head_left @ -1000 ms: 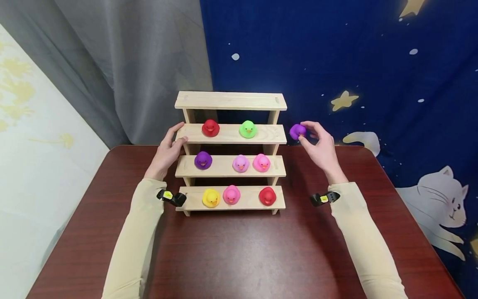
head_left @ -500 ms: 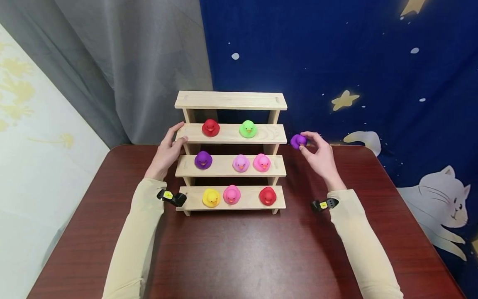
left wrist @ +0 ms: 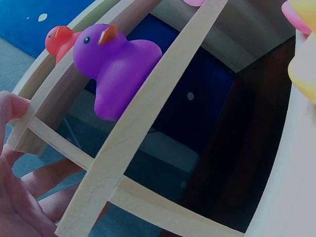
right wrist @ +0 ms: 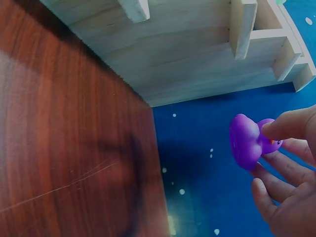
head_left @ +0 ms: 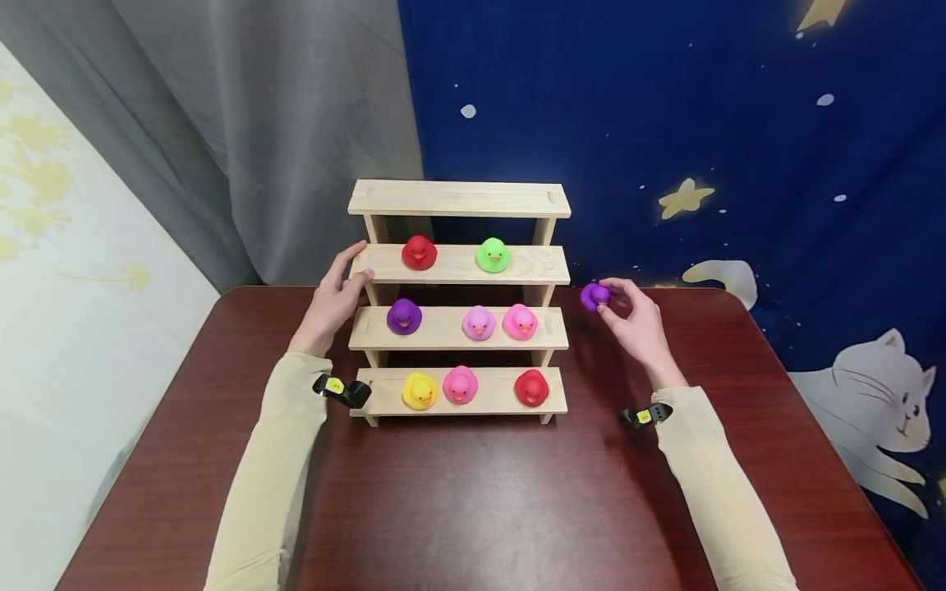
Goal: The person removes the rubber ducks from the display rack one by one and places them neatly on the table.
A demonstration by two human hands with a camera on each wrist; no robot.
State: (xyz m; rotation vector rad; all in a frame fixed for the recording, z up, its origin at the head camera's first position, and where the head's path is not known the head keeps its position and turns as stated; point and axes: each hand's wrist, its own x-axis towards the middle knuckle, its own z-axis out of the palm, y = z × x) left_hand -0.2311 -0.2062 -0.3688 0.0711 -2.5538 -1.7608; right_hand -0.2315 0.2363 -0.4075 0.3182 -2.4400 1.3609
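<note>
A stepped wooden shelf point(head_left: 458, 199) with rubber ducks on its tiers stands at the back of the table. The left hand point(head_left: 331, 308) grips the left end of its second tier from the top; in the left wrist view the thumb point(left wrist: 15, 106) lies on the board's edge, other fingers behind. To the right of the shelf, the right hand point(head_left: 641, 324) pinches a purple rubber duck point(head_left: 594, 297) by its head, apart from the shelf. The right wrist view shows this purple duck point(right wrist: 245, 140) between thumb and fingers. Another purple duck point(head_left: 404, 317) sits on the third tier.
Red point(head_left: 419, 253) and green point(head_left: 493, 255) ducks sit on the second tier, two pink ducks point(head_left: 521, 322) on the third. Yellow point(head_left: 420, 391), pink point(head_left: 461, 385) and red point(head_left: 532, 388) ducks occupy the lowest. A blue curtain point(head_left: 628, 123) hangs behind the dark wooden table point(head_left: 473, 501).
The right hand has moved down with the purple duck, from beside the second tier to just above the third tier's level. The left hand keeps its place on the shelf.
</note>
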